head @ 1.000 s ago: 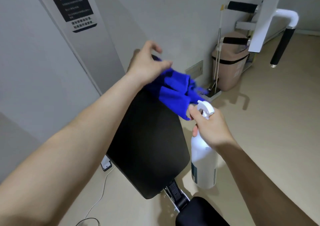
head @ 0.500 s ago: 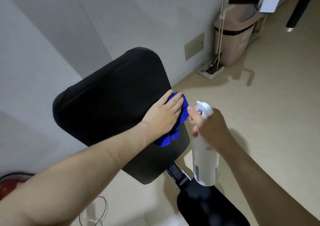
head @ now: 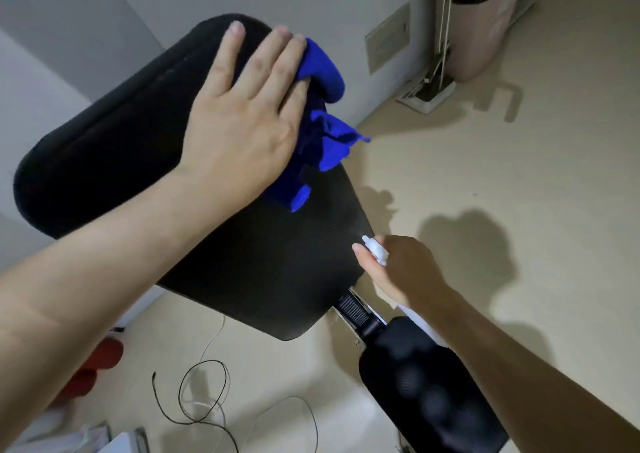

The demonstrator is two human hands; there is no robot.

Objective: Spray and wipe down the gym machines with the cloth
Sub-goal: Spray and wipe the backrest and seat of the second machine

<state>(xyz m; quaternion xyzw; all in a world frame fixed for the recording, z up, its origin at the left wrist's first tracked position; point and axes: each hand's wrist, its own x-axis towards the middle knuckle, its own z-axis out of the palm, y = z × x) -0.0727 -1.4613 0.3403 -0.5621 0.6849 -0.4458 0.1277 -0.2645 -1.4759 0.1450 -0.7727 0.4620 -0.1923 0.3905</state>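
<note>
While the left hand (head: 239,123) lies flat, fingers straight, I see from the head view that it presses the blue cloth (head: 322,71) onto the upper right of the black back pad (head: 104,147). The right hand (head: 401,269) curls round the white spray bottle (head: 375,250), just beside the pad's lower right edge. Below sits the black seat pad (head: 426,383); a thin cable (head: 207,361) loops on the floor (head: 519,210).

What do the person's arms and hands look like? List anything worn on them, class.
Both are bare. The left hand and right hand wear no gloves, and no ring, watch or band shows. The left forearm and right forearm show no sleeve up to the picture's edge. The visible fingernails are short and unpainted.
</note>
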